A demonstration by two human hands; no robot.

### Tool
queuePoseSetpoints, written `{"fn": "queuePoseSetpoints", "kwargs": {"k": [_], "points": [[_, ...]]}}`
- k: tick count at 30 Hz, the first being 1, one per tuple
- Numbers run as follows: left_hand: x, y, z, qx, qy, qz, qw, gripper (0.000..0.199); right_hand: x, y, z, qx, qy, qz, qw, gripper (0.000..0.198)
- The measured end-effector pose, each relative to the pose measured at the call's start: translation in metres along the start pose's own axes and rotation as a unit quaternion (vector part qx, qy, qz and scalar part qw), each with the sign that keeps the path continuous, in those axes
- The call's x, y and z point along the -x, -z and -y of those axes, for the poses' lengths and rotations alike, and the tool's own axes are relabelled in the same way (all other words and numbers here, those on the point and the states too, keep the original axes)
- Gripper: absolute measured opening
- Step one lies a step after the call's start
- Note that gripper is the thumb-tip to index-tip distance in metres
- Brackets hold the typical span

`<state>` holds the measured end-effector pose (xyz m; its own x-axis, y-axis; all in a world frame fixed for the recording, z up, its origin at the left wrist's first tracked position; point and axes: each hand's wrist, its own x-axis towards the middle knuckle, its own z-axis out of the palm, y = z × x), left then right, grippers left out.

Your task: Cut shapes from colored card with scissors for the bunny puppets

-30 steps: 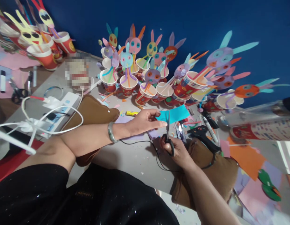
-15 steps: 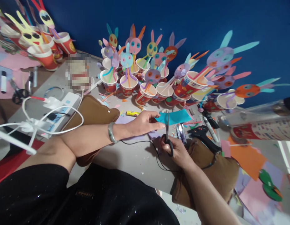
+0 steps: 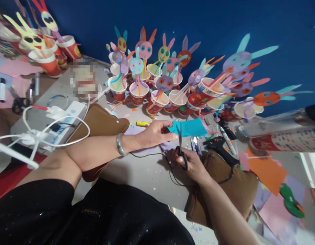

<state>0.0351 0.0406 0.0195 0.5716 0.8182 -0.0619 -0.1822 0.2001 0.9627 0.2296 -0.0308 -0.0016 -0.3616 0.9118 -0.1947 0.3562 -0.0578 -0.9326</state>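
Above the middle of the table, my left hand (image 3: pixel 159 132) pinches the left end of a strip of turquoise paper (image 3: pixel 191 127) between thumb and fingers. My right hand (image 3: pixel 191 163) has its fingers through the handles of black-handled scissors (image 3: pixel 182 157). The blades point away from me and lie across the paper, close to my left fingertips. How far the cut runs I cannot make out. A yellow glue stick (image 3: pixel 143 124) lies just beyond my left hand. Under the hands are pale purple paper and small scraps.
Paper cups (image 3: pixel 157 102) with paper rabbit heads stand along the blue wall. At left are a power strip (image 3: pixel 64 126) and white cables. A black glue gun (image 3: pixel 220 148), brown cushions (image 3: pixel 223 177) and orange paper (image 3: pixel 266 166) lie right; a clear bottle-like cylinder (image 3: pixel 282 132) juts in.
The scissor blades have shifted slightly left along the turquoise paper and tilted. More of the paper's face shows now. My left hand keeps its hold, and the whole view has moved slightly.
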Motion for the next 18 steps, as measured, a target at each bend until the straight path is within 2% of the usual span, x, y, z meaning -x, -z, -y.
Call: {"fn": "queuePoseSetpoints", "kwargs": {"k": [12, 18], "points": [[-0.0013, 0.0013, 0.0043, 0.004, -0.007, -0.005, 1.0, 0.019, 0.0001, 0.0006, -0.0009, 0.005, 0.007, 0.0, 1.0, 0.063], [-0.0011, 0.001, 0.0009, -0.004, -0.003, -0.015, 1.0, 0.024, 0.0003, 0.0011, -0.0014, 0.003, 0.008, 0.002, 1.0, 0.064]]}}
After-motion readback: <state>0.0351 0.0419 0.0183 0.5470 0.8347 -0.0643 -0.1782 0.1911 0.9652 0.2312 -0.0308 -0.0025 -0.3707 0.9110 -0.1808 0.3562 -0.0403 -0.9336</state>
